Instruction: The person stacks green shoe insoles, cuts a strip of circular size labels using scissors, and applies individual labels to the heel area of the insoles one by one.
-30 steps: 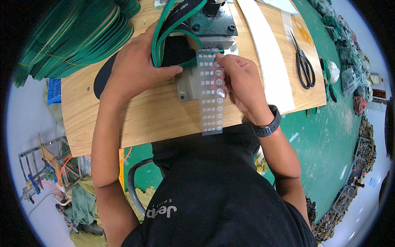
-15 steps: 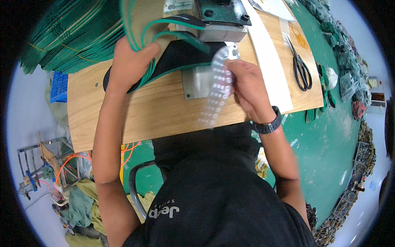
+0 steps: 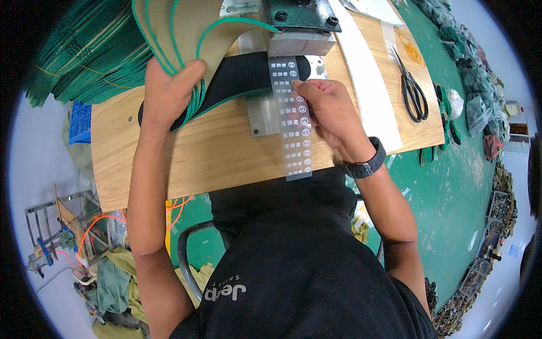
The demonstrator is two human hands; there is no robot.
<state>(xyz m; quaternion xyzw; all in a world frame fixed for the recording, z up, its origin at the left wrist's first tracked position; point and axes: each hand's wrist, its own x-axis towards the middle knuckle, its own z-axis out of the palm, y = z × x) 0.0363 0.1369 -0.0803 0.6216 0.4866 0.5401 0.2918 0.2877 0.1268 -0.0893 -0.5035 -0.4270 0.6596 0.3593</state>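
Observation:
My left hand (image 3: 167, 90) grips a fanned bundle of tan insoles with green edges (image 3: 180, 34), lifted over the wooden board (image 3: 214, 152). A black insole (image 3: 237, 76) lies flat on the board under the green press head (image 3: 299, 17). My right hand (image 3: 330, 110) pinches a clear strip printed with rows of white marks (image 3: 293, 121); the strip runs from under the press head down past the board's near edge. A metal plate (image 3: 262, 116) lies beneath the strip.
Black scissors (image 3: 413, 90) lie on the board's right side beside a long white strip (image 3: 367, 73). A stack of green-edged insoles (image 3: 84, 51) fills the far left. A blue crate (image 3: 80, 121) sits left of the board. Clutter lines the green floor's right edge (image 3: 485, 113).
My left hand has lifted the insole bundle up and away from the black insole. My right hand has moved the printed strip up under the press head.

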